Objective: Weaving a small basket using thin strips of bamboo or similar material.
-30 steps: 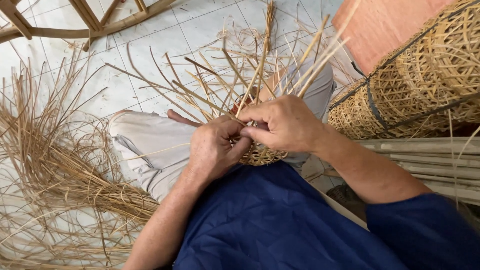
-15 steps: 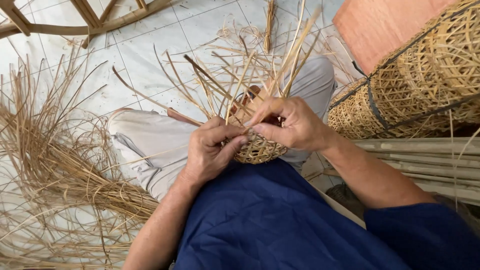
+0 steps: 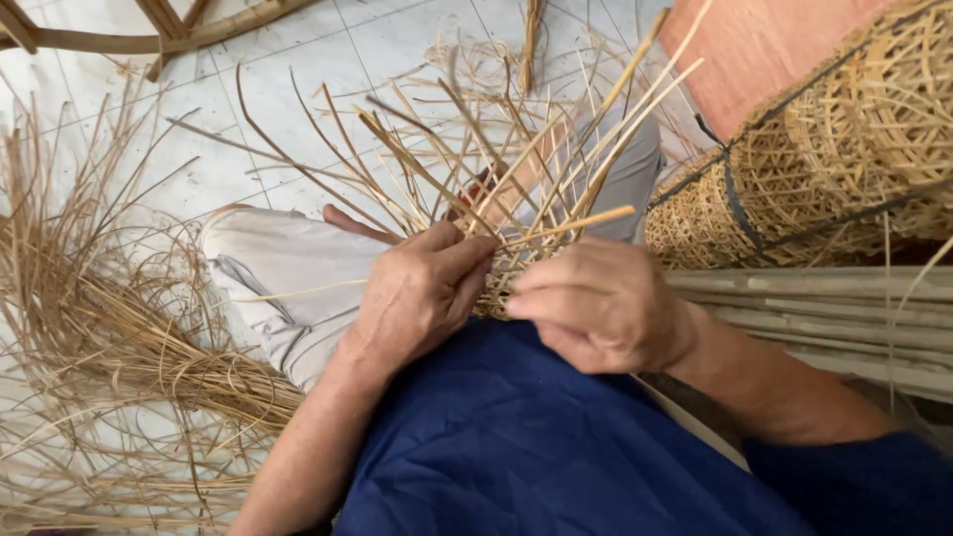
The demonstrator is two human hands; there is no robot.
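Both hands (image 3: 422,293) (image 3: 596,303) lowered, fingers curled on woven basket (image 3: 501,278).

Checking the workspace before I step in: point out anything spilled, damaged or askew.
Nothing looks damaged. Loose cane strips lie scattered over the tiled floor at left, in an untidy tangle. Both hands, left hand and right hand, grip the half-woven basket, whose unwoven stakes fan upward.

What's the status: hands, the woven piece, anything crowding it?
Left hand and right hand both gripping half-woven basket on lap. Loose cane strips fan upward. Finished baskets right, cane pile left; neither touching.
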